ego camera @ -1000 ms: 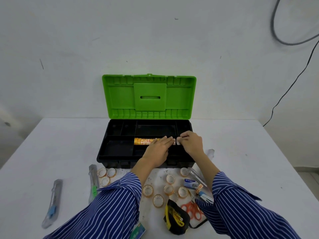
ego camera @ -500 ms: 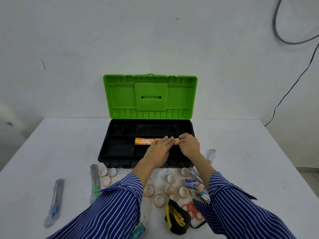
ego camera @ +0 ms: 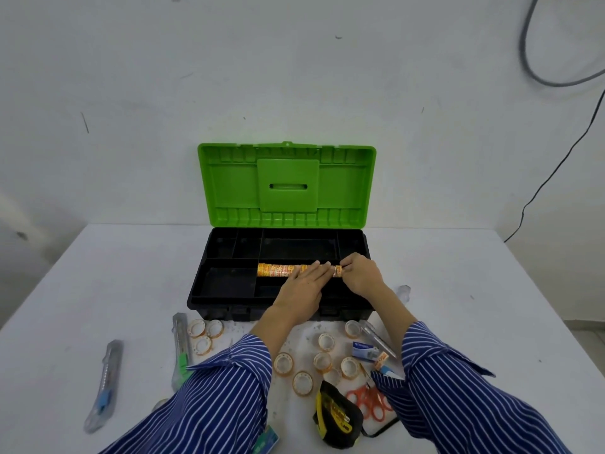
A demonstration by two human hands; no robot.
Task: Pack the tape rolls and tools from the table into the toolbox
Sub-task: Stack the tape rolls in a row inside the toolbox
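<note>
The black toolbox stands open on the white table, its green lid upright. A row of orange tape rolls lies on edge in a middle compartment. My left hand rests flat, fingers straight, against the right part of that row. My right hand pinches one tape roll at the row's right end. Several loose tape rolls lie on the table in front of the box, with three more at the left.
Two utility knives lie at the left front. A black and yellow tape measure, orange scissors, a small blue box and a clear tube lie near my right sleeve. A black cable hangs on the wall.
My right hand has brought its tape roll left to the end of the row. My left hand has stayed on the row.
</note>
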